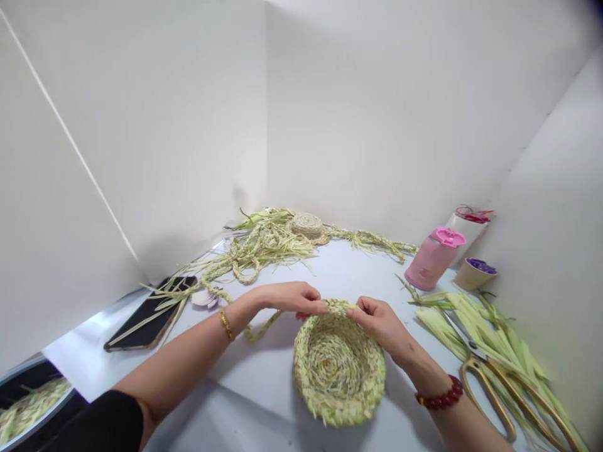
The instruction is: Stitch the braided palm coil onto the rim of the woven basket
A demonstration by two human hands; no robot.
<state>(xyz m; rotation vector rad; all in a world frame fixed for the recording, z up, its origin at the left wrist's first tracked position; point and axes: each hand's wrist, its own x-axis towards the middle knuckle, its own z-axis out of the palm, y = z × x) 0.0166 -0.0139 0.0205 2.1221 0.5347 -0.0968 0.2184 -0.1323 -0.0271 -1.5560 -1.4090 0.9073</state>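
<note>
A round basket [338,361] of coiled, braided pale green husk stands tilted on the table, its hollow inside facing me. My left hand [294,299] pinches the far rim on its left side, thumb and fingers closed on the edge. On the same rim, a little to the right, my right hand [379,323] grips with the thumb on the inner side. From the basket's rim near my left hand a husk braid [264,328] trails left and back toward a heap of braid. Fingers behind the rim are partly hidden.
Scissors with gold handles [475,351] lie among green husks [518,345] at right. Behind them stand a pink bottle [431,260] and a tan cup [473,275]. A black tablet [141,320] lies left; a small woven hat [307,226] and husk heap [268,242] sit at the back.
</note>
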